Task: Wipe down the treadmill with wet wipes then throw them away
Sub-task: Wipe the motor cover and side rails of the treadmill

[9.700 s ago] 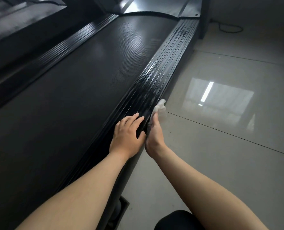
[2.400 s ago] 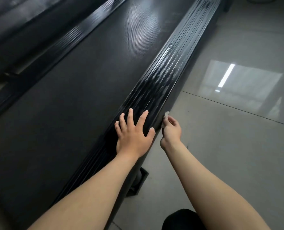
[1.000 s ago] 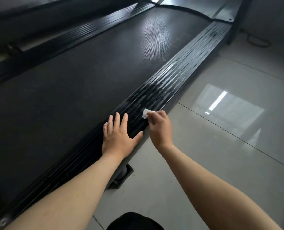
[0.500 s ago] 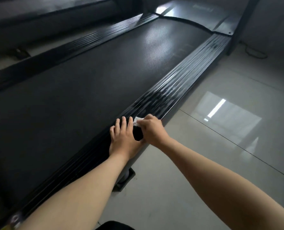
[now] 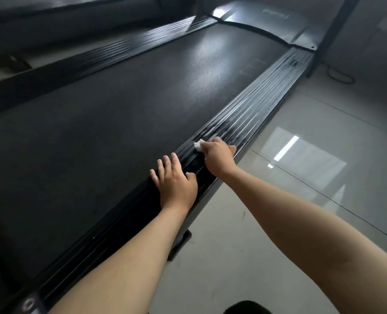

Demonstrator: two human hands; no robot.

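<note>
The black treadmill fills the left and middle of the head view, with its dark belt (image 5: 111,123) and a glossy ribbed right side rail (image 5: 251,114). My left hand (image 5: 175,183) lies flat on that rail, fingers straight and reaching onto the belt's edge. Just ahead of it, my right hand (image 5: 218,156) holds a small white wet wipe (image 5: 197,145) against the rail; only the wipe's corner shows past my fingers.
Shiny grey floor tiles (image 5: 301,200) run along the right of the treadmill. A black cable (image 5: 339,75) lies on the floor at the far right, near the treadmill's upright post (image 5: 324,37). A black foot (image 5: 179,245) sits under the rail. The left side rail (image 5: 111,53) runs along the far side.
My right hand has moved with the wipe from the rail's outer edge onto its top, then a little forward along it. My left hand has stayed flat on the rail.
</note>
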